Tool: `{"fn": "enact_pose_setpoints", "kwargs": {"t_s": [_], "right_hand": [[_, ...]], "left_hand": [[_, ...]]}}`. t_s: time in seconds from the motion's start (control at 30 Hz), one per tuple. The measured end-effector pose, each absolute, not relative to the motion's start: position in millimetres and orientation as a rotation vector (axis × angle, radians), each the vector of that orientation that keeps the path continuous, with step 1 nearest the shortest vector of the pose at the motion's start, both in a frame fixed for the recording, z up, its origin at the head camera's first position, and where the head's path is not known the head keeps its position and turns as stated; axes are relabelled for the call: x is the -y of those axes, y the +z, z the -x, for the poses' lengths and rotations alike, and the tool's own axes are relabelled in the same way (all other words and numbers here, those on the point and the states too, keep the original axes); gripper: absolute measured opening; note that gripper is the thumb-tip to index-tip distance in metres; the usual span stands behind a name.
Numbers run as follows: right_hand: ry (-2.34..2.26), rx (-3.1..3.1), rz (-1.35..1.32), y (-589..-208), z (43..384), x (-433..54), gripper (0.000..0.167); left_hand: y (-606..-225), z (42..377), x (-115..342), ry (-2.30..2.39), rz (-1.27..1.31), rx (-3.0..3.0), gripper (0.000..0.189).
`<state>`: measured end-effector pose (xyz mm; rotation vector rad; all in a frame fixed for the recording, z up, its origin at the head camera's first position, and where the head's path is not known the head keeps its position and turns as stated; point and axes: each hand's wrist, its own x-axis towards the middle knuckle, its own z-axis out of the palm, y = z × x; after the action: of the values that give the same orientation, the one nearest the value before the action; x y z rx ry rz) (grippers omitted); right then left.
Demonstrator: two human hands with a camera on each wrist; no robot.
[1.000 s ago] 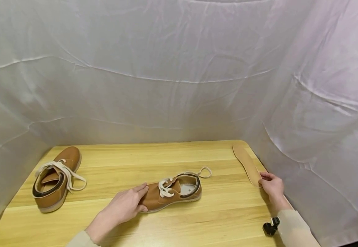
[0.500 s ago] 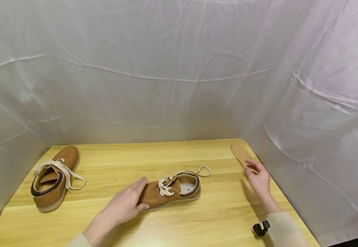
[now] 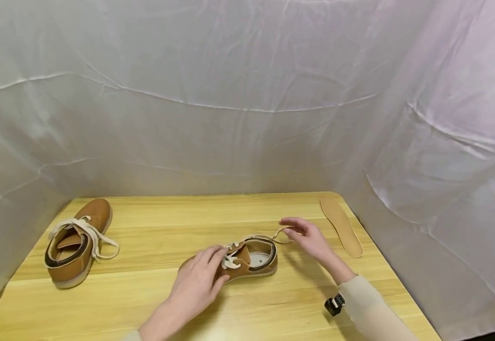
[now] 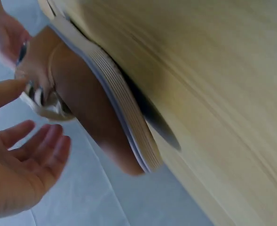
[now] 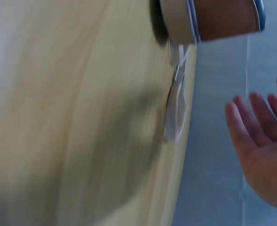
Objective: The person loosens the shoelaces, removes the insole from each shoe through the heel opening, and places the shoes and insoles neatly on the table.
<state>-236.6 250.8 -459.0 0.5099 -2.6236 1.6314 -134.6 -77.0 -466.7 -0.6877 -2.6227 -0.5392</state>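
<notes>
In the head view a brown lace-up shoe point(image 3: 244, 272) lies sideways near the middle of the table, its opening toward the right. My left hand point(image 3: 198, 284) hovers over its toe and hides most of it. In the left wrist view that hand's loosely bent fingers are apart from the shoe's upper point(image 4: 82, 89). Just right of the heel, my right hand point(image 3: 311, 239) is above the looped white lace point(image 3: 279, 232), fingers relaxed and holding nothing. A tan insole point(image 3: 342, 227) lies flat at the table's right side.
A second brown shoe point(image 3: 95, 213) with a loose white lace point(image 3: 89, 230) stands at the table's left. Grey cloth point(image 3: 230, 142) hangs behind and along the sides of the wooden table point(image 3: 166, 213).
My right hand has let go of the insole and moved left to beside the shoe's heel. My left hand has shifted from the toe tip up over the shoe, toward the laces.
</notes>
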Motion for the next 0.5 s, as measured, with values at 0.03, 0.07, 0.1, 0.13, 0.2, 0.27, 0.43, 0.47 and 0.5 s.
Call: {"fn": "enact_pose_setpoints", "kwargs": {"t_s": [0.03, 0.07, 0.1, 0.13, 0.2, 0.27, 0.43, 0.47, 0.5], "right_hand": [[1.636, 2.649, -0.554, -458, 237, -245, 0.034], [1.636, 2.676, -0.594, -456, 238, -240, 0.033], [1.626, 2.703, -0.631, -456, 239, -235, 0.033], [1.615, 2.73, -0.665, -455, 240, -230, 0.033], [1.583, 2.788, -0.729, -455, 241, -222, 0.034], [1.508, 2.836, -0.812, -455, 241, -216, 0.034], [1.384, 2.876, -0.924, -460, 239, -210, 0.033], [1.377, 2.876, -0.921, -461, 239, -210, 0.032], [1.379, 2.877, -0.898, -462, 239, -210, 0.032]], "left_hand": [[-467, 134, 74, -0.534, 0.686, 2.639, 0.065], [-468, 134, 72, -0.53, 0.686, 2.655, 0.066], [-469, 134, 70, -0.523, 0.686, 2.673, 0.067], [-469, 134, 69, -0.514, 0.687, 2.685, 0.068], [-471, 135, 66, -0.486, 0.69, 2.703, 0.069], [-473, 138, 64, -0.457, 0.692, 2.707, 0.067], [-476, 144, 63, -0.431, 0.703, 2.705, 0.06], [-476, 145, 64, -0.42, 0.706, 2.701, 0.06], [-477, 148, 64, -0.406, 0.712, 2.694, 0.06]]}}
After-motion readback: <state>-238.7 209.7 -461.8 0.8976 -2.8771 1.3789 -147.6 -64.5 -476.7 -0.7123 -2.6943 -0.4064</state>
